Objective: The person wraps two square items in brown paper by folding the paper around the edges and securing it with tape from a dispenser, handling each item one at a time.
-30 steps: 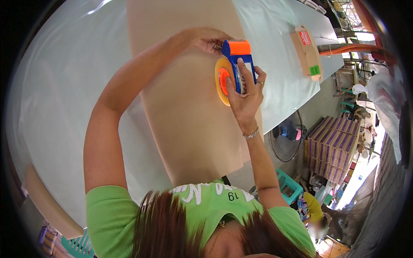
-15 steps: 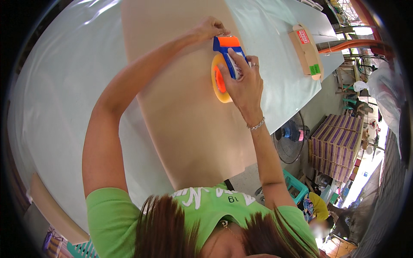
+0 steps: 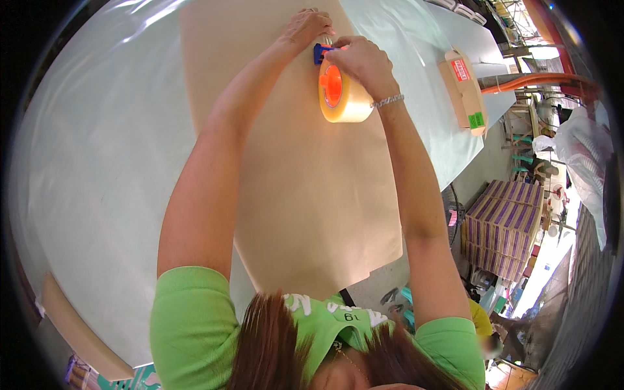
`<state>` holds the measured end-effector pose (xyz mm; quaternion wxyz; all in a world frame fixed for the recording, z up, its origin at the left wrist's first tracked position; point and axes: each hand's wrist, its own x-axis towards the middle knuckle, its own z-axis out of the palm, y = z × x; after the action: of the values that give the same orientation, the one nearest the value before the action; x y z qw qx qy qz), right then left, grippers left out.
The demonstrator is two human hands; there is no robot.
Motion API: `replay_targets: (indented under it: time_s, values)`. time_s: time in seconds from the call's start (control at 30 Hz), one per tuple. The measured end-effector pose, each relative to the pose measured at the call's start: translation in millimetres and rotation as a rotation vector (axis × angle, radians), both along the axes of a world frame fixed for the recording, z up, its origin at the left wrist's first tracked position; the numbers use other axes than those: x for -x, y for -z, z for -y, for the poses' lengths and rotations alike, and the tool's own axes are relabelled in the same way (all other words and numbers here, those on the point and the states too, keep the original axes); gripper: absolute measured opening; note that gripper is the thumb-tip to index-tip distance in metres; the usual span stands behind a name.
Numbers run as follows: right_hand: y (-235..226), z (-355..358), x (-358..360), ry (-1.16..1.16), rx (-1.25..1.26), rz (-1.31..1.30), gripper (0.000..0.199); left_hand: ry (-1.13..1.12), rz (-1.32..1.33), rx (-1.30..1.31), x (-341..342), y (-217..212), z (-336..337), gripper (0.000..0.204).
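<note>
My right hand (image 3: 364, 62) is wrapped round a tape dispenser with a blue body (image 3: 320, 54), mostly hidden under the fingers. Its big roll of clear yellowish packing tape (image 3: 354, 104), on an orange hub, faces me. Beneath lies a long sheet of brown paper or cardboard (image 3: 305, 182). Just beyond the dispenser's front, my left hand (image 3: 309, 27) rests on the brown sheet, fingers stretched out and bent slightly down. A short shiny strip, apparently tape, shows between its fingertips and the dispenser.
The brown sheet lies across a table with a glossy pale cover (image 3: 110, 162). A small brown carton (image 3: 465, 94) with red and green labels stands at the right edge. Beyond are a striped stack of boxes (image 3: 504, 227), a partly hidden fan (image 3: 452, 208) and a person in yellow (image 3: 480, 318).
Both hands have moved farther away over the brown sheet. The right hand has tilted the dispenser forward, so the tape roll now shows wide toward me and the orange front is mostly hidden.
</note>
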<state>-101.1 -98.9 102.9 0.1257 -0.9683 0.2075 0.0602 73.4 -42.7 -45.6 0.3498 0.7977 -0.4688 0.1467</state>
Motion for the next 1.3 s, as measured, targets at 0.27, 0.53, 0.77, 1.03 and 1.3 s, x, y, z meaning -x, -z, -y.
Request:
replay_targets:
  time_s: [0.27, 0.53, 0.77, 1.03, 1.3]
  values:
    - [4, 16, -26, -0.033, -0.102, -0.155, 0.036, -0.082, -0.184, -0.212, 7, -3, -1, 0.032]
    - [21, 55, -41, -0.195, -0.438, -0.214, 0.038, 0.062, -0.665, -0.041, 44, -17, -34, 0.032]
    - [-21, 53, -18, -0.799, -0.305, -0.092, 0.043, 0.056, -0.728, -0.023, 57, -25, -39, 0.033]
    - [12, 49, 87, -0.386, -0.531, -0.403, 0.049, 0.015, -0.779, 0.014, 66, -13, -49, 0.034]
    - [-26, -6, 318, -0.008, -0.233, -0.659, 0.048, 0.043, -0.846, 0.078, 93, -12, -49, 0.036]
